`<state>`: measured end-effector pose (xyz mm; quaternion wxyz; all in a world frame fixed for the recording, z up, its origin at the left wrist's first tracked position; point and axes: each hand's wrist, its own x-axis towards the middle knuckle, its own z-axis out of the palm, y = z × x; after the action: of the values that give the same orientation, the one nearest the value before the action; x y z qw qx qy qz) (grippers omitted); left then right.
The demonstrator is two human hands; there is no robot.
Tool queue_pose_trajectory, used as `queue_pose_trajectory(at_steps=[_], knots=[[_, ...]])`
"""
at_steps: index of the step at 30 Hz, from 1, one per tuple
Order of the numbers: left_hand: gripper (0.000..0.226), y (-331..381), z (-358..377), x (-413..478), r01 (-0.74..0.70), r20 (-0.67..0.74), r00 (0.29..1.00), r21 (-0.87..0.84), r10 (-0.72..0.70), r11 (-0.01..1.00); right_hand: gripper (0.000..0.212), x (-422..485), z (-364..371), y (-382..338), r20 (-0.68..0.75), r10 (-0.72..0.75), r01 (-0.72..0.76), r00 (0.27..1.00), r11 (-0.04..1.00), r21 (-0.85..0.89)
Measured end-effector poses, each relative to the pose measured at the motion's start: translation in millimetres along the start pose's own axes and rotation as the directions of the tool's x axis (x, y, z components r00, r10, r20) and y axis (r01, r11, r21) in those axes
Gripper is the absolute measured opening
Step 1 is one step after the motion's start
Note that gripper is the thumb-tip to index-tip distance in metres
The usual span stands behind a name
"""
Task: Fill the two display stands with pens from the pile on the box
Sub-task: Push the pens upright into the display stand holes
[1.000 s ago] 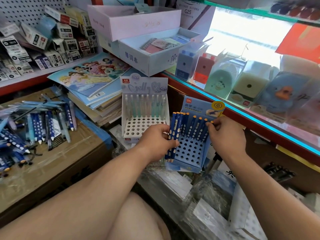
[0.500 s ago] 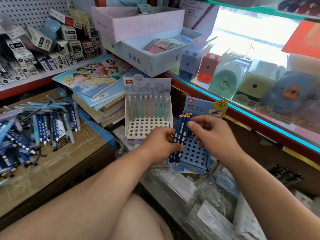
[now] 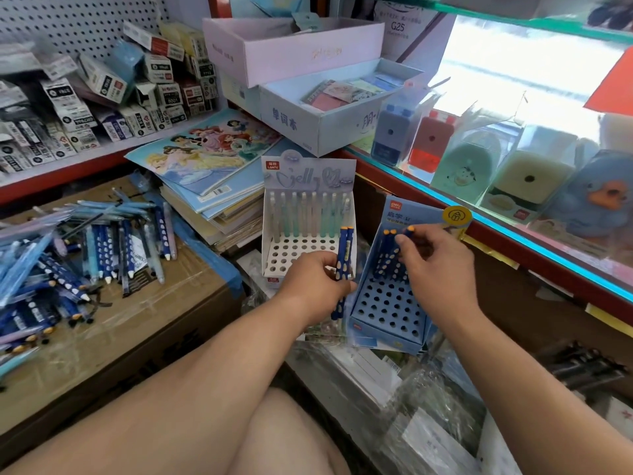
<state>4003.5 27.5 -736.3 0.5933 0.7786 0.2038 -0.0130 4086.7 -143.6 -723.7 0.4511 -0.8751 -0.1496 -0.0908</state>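
Two display stands sit side by side. The white stand holds a back row of pale green pens. The blue stand has a few dark blue pens in its back row. My left hand grips two dark blue pens upright between the stands. My right hand pinches the top of a blue pen at the blue stand's back row. A pile of blue pens lies on the cardboard box at the left.
Stacked colouring books lie behind the white stand. Open boxes sit above them. A glass case with sharpeners runs along the right. Plastic-wrapped packs lie below the stands. Small cartons fill the shelf at the upper left.
My right hand took a pen from the bundle in my left hand and carried it right to the blue stand's back row. The left hand now holds fewer pens.
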Motion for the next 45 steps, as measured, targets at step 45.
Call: queue_pose_trajectory(at_steps=[45], knots=[[0.028, -1.6, 4.1, 3.3, 0.023, 0.004, 1.0, 0.119, -0.023, 0.993, 0.012, -6.1, -5.1, 9.7, -0.014, -0.009, 0.008, 1.0, 0.995, -0.101]])
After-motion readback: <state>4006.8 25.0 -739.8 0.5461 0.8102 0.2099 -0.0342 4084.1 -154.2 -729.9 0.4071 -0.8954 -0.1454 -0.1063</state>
